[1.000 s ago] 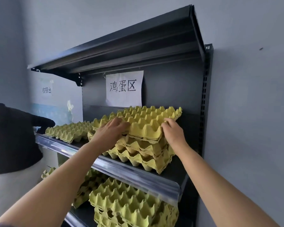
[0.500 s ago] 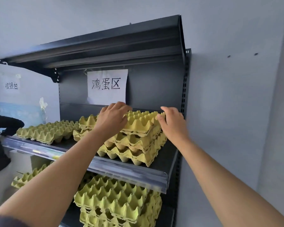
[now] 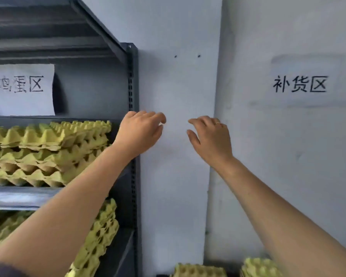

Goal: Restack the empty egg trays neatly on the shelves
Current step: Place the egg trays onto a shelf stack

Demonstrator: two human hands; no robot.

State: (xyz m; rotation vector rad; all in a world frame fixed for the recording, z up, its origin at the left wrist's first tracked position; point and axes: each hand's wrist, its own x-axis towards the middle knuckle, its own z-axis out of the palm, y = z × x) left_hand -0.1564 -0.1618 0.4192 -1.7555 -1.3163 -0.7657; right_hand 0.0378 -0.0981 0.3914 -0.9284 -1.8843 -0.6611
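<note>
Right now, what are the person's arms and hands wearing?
Both forearms are bare, no gloves or watch. The right hand has a thin gold-coloured ring on one finger. The left hand shows no jewellery; a dark sleeve edge appears at the bottom corner.

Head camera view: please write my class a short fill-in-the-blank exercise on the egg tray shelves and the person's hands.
1. The egg trays on the shelf are coloured ____.
2. Both hands are ____, holding no tray.
3. A thin ____ sits on a finger of the right hand.
4. The left hand is raised in front of the shelf's ____ upright post.

Answers: yellow-green; empty; ring; right
</note>
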